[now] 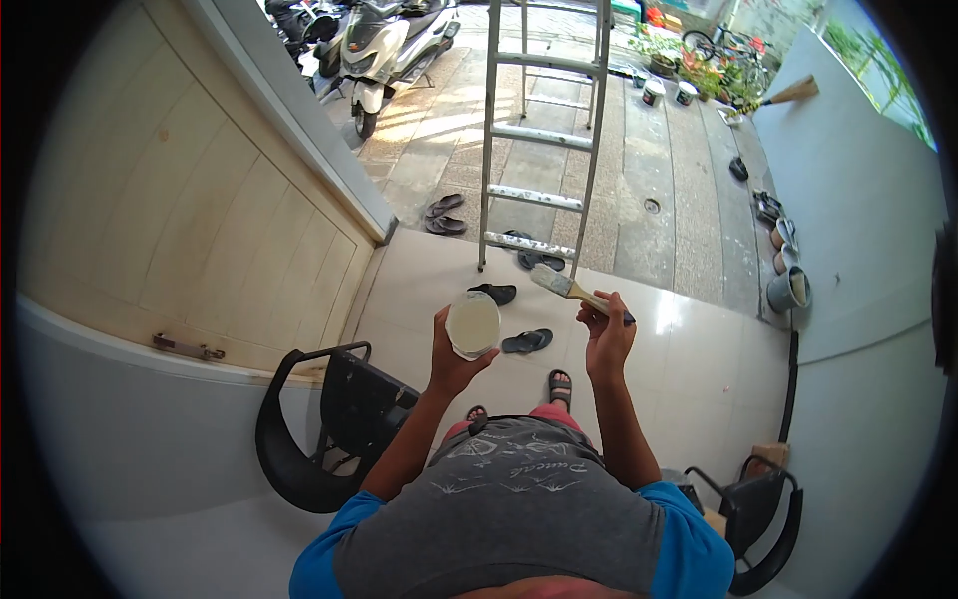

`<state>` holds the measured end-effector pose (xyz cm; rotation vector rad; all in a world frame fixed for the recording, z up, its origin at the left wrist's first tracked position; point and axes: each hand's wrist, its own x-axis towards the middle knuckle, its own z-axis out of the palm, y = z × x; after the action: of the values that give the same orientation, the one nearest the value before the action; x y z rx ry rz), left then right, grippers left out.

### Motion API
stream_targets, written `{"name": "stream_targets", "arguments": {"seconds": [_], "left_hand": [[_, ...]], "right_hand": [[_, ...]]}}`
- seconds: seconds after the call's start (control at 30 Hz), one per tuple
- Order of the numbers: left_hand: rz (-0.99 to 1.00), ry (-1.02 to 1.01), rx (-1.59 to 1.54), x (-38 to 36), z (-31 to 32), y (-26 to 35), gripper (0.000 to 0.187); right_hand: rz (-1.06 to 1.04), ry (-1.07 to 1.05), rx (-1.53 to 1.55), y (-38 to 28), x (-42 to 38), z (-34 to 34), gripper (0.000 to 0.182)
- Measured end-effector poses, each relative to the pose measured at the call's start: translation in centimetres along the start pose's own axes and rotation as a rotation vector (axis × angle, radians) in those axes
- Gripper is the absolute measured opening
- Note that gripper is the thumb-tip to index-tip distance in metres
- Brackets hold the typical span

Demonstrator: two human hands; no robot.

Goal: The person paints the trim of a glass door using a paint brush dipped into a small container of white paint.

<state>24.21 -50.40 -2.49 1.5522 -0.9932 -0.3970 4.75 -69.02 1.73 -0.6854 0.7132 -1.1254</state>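
In my left hand [454, 361] is a white cup of pale paint [473, 324], held from below and the side with its open top facing up. My right hand [608, 334] grips a paintbrush [572, 288] by its handle. The brush points up and to the left, its bristles whitish with paint, apart from the cup and a little above and right of it. Just beyond the brush stands an aluminium ladder [539, 195], its rungs spotted with white.
Slippers [527, 341] lie on the tiles between me and the ladder. Black chairs stand on the left [364, 399] and right [763, 514]. A wooden door [190, 180] is at left, a scooter [384, 55] outside, and buckets [788, 290] line the right wall.
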Motion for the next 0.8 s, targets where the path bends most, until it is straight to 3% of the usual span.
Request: {"name": "stream_targets", "arguments": {"seconds": [0.37, 0.8], "left_hand": [[-0.072, 0.229, -0.074, 2.9, 10.7, 2.5, 0.098], [-0.054, 0.308, 0.045, 0.7, 13.0, 3.3, 0.096]], "right_hand": [[0.055, -0.205, -0.100, -6.8, 11.7, -2.1, 0.039], [0.179, -0.316, -0.047, -6.1, 12.1, -2.2, 0.040]]}}
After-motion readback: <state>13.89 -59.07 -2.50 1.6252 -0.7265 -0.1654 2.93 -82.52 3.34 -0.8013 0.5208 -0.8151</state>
